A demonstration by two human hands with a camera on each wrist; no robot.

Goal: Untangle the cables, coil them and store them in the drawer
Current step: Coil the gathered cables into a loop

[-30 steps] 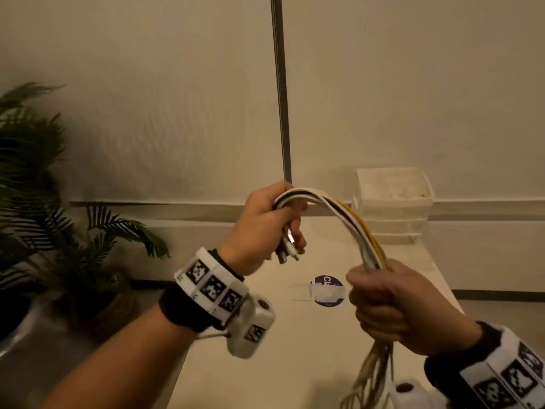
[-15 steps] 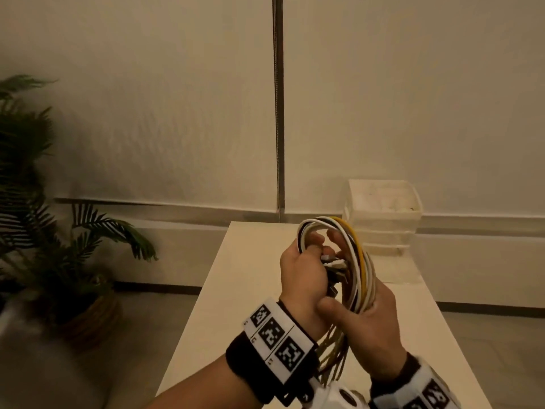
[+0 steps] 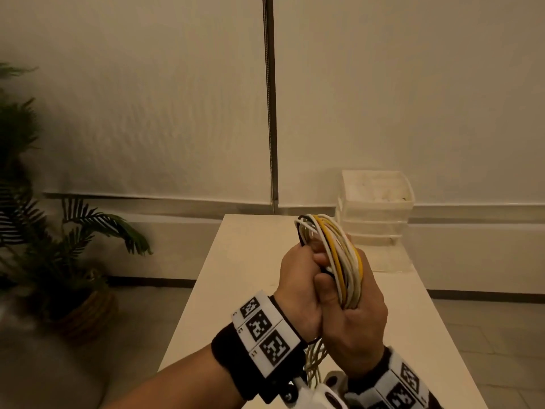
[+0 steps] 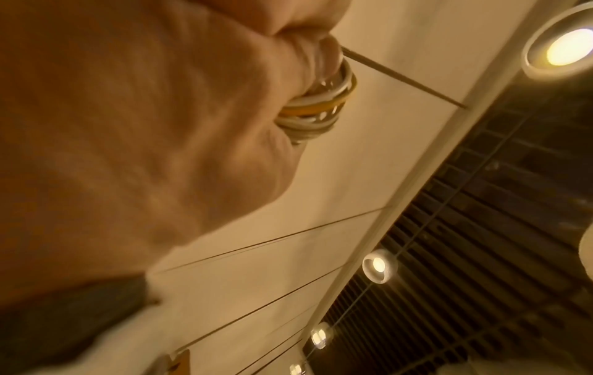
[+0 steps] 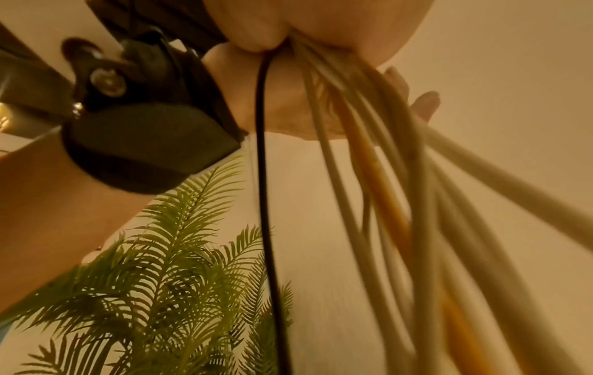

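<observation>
Above the table (image 3: 236, 278), both hands meet at one bundle of cables (image 3: 339, 258). Left hand (image 3: 298, 287) is curled into a fist round the inner side of the loop; right hand (image 3: 354, 314) is wrapped round the loop's lower part, thumb pressed against the left hand. Over the grip, the white, yellow and black strands arch in a coil. Below the grip, loose ends hang between the wrists. Beyond the grip, well apart, stacked drawers (image 3: 376, 208) stand at the table's far end. Left of the grip, well apart, stands a plant (image 3: 59, 255).
</observation>
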